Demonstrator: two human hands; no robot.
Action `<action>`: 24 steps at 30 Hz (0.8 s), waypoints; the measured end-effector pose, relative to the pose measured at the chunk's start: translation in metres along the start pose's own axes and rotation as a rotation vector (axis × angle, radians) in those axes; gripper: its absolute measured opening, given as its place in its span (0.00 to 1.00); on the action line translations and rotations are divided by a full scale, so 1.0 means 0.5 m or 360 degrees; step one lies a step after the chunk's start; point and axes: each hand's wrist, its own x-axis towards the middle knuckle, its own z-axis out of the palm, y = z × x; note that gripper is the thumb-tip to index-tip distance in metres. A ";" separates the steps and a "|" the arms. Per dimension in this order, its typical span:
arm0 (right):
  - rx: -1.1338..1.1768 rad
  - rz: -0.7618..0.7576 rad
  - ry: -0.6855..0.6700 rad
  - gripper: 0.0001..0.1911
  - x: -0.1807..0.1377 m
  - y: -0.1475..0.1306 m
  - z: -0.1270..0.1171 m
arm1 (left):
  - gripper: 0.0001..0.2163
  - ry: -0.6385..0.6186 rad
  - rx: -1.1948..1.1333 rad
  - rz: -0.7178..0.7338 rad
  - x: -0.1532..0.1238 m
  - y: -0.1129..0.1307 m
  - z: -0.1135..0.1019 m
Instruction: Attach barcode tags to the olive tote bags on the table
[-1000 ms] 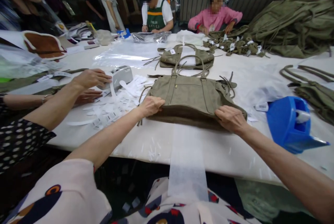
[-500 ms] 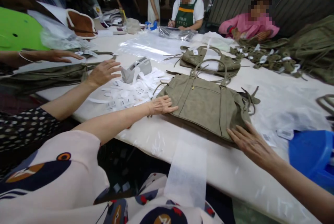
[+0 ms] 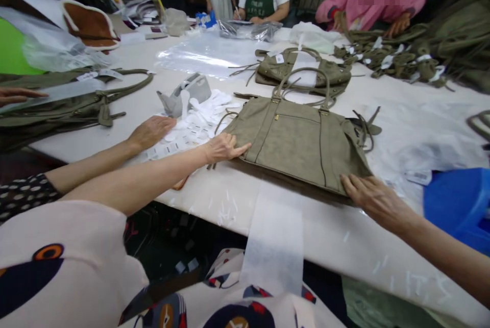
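An olive-green handbag (image 3: 298, 139) lies flat on the white table (image 3: 337, 231) in front of me, handles pointing away. My left hand (image 3: 222, 147) rests on its near left corner, fingers stretched flat. My right hand (image 3: 369, 196) lies flat at its near right corner, fingers extended onto the fabric. Neither hand grips anything. A strip of white tissue paper (image 3: 275, 241) runs from under the bag over the table edge onto my lap.
A co-worker's hand (image 3: 151, 131) at my left reaches onto a pile of white labels (image 3: 195, 124) by a grey tape dispenser (image 3: 187, 93). More olive bags (image 3: 302, 70) lie beyond. A blue dispenser (image 3: 459, 205) sits at the right. Other people work at the far side.
My hands went from gripping the bag's near edge to lying flat on its corners. The co-worker's hand dropped from the grey dispenser to the labels. My view swung left.
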 end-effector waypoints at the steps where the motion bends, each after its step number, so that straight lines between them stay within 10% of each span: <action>1: -0.0062 0.0057 -0.0008 0.21 -0.004 -0.013 0.005 | 0.24 0.0023 0.0023 -0.0077 -0.002 0.009 0.012; 7: -0.0163 0.0283 -0.0085 0.28 -0.012 -0.063 0.014 | 0.25 0.0163 -0.0047 -0.0332 -0.003 0.045 0.057; 19: -0.0009 0.0401 -0.0180 0.29 -0.002 -0.115 -0.008 | 0.26 0.0141 -0.0202 -0.0044 0.017 0.077 -0.025; 24: -0.0062 0.0476 -0.0015 0.36 0.005 -0.132 -0.026 | 0.27 0.0280 -0.0330 -0.0390 0.059 0.148 -0.020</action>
